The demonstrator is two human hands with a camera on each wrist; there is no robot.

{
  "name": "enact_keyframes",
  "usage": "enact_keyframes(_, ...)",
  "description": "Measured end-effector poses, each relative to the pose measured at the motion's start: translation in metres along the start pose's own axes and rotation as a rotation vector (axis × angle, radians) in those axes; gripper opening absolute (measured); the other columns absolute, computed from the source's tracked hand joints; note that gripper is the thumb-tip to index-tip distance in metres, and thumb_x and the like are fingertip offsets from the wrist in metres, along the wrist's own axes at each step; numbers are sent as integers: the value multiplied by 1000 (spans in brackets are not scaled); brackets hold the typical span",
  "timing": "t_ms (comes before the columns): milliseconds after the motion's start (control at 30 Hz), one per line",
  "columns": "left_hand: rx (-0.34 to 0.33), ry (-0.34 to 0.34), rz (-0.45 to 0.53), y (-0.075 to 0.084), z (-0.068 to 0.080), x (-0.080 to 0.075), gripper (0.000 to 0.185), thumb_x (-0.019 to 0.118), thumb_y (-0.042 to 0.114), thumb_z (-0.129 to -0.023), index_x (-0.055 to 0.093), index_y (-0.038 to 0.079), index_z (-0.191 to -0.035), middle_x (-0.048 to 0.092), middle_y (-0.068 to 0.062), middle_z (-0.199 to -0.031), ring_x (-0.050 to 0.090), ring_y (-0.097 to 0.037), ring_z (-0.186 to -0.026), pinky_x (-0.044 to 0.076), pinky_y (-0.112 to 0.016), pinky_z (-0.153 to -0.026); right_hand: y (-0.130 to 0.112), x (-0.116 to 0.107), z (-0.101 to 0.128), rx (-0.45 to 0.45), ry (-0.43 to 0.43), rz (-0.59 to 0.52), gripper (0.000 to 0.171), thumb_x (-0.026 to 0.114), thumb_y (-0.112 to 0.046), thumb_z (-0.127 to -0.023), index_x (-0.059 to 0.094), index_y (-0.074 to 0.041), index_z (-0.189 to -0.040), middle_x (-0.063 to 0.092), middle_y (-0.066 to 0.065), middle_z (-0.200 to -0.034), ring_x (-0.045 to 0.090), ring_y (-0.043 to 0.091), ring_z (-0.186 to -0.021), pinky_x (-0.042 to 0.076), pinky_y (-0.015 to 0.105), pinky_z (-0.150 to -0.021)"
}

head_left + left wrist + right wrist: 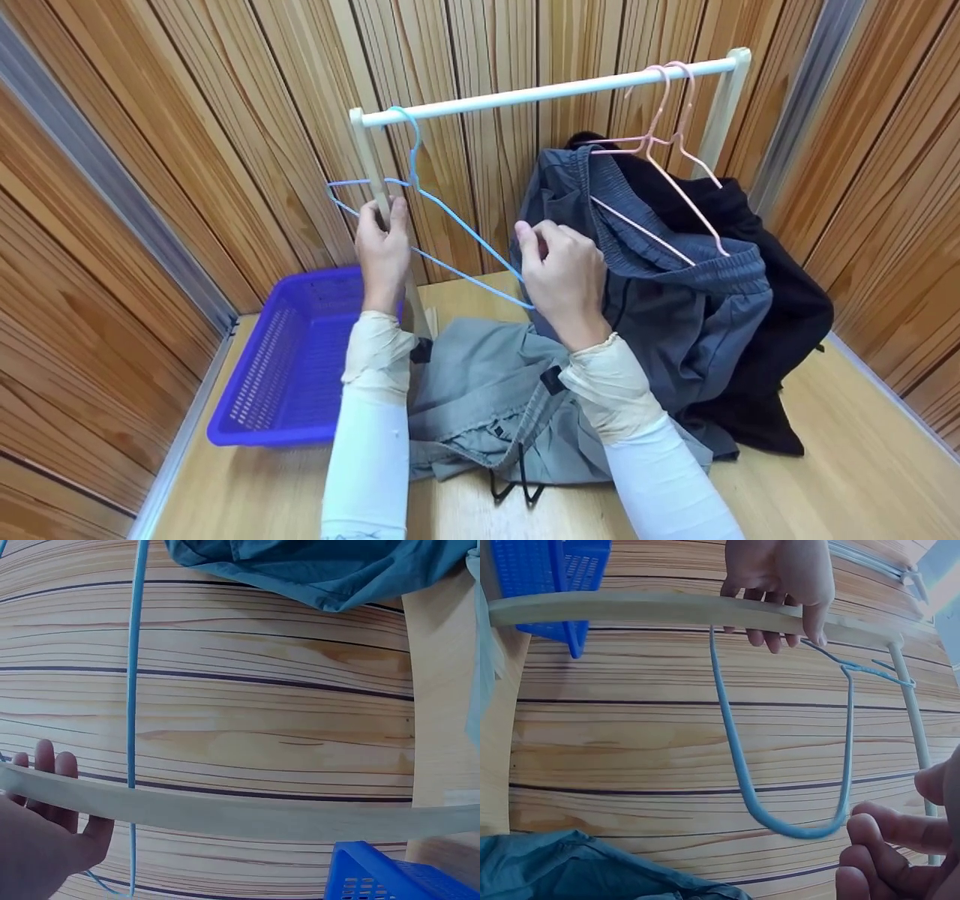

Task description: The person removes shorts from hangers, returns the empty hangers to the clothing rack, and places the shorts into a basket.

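A blue wire hanger [465, 229] [133, 690] [735, 757] hangs by its hook from the left end of a white rail [555, 90]. My left hand [382, 251] [37, 847] [780, 570] curls round the rack's pale post [630, 609] [262, 814], with the hanger's left end under its fingers. On the hanger's right end, the fingertips of my right hand [562, 274] [892, 847] pinch the wire. Below my forearms a grey garment [480, 390] lies crumpled on the table.
Pink hangers [667, 142] at the rail's right end carry blue-grey shorts [675, 300] [315, 562] [570, 870] and a black garment [780, 315], both sagging to the table. A blue plastic basket [300, 360] [390, 877] [547, 570] stands at the left. Wooden walls close in on three sides.
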State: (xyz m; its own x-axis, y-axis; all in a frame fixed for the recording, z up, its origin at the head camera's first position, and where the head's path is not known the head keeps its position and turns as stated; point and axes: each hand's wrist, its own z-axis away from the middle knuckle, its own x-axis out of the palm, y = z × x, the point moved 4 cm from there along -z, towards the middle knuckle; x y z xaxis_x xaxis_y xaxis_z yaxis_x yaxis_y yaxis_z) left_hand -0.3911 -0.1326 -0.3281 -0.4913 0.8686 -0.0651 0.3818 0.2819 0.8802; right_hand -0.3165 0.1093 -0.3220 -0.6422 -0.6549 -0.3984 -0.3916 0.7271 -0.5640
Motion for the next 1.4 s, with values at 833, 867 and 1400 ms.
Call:
enact_keyframes(833,22,-50,-8,-3,4,-2,32,60,24,-108,62,0,-130,70,-9,-107,62,-15,-98,48,-26,-89,5,4,9,-13,-8,15,49,58,-35,-107,59,-8,-66,63,13,-64,71,39,-70,52,54,-62)
enact_keyframes(867,24,-55,-29,-4,5,-3,33,60,24,-108,61,0,-131,70,-12,-110,62,-18,-100,48,-28,-90,6,4,10,-13,-7,17,50,58,-35,-107,57,-8,-65,62,14,-63,70,40,-69,51,54,-61)
enact_keyframes(1400,41,-2,-136,-28,35,-36,34,66,18,-105,61,-2,-132,72,-23,-122,68,-34,-116,52,-43,-106,50,20,60,81,-86,79,51,59,-36,-107,52,-10,-64,59,15,-62,66,43,-64,51,57,-59)
